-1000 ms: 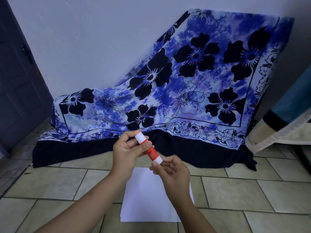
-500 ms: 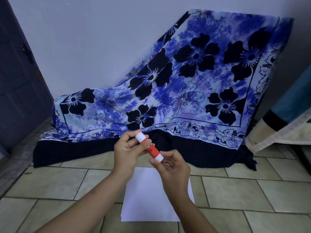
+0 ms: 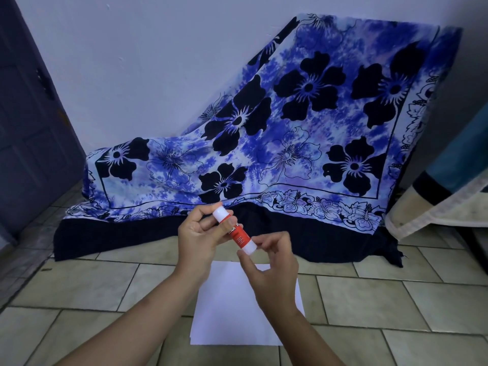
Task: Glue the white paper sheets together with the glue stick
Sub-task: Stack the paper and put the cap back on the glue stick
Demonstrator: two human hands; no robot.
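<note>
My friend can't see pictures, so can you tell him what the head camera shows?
Two bare hands hold a red and white glue stick above white paper sheets on a tiled floor: the left hand grips its upper end, the right hand pinches the lower end. Behind, a blue flowered cloth drapes against the wall.

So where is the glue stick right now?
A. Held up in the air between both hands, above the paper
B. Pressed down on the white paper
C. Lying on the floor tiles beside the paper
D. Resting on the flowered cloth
A: the red and white glue stick is gripped by the left hand, with the right hand at its lower end, above the white paper.
</note>
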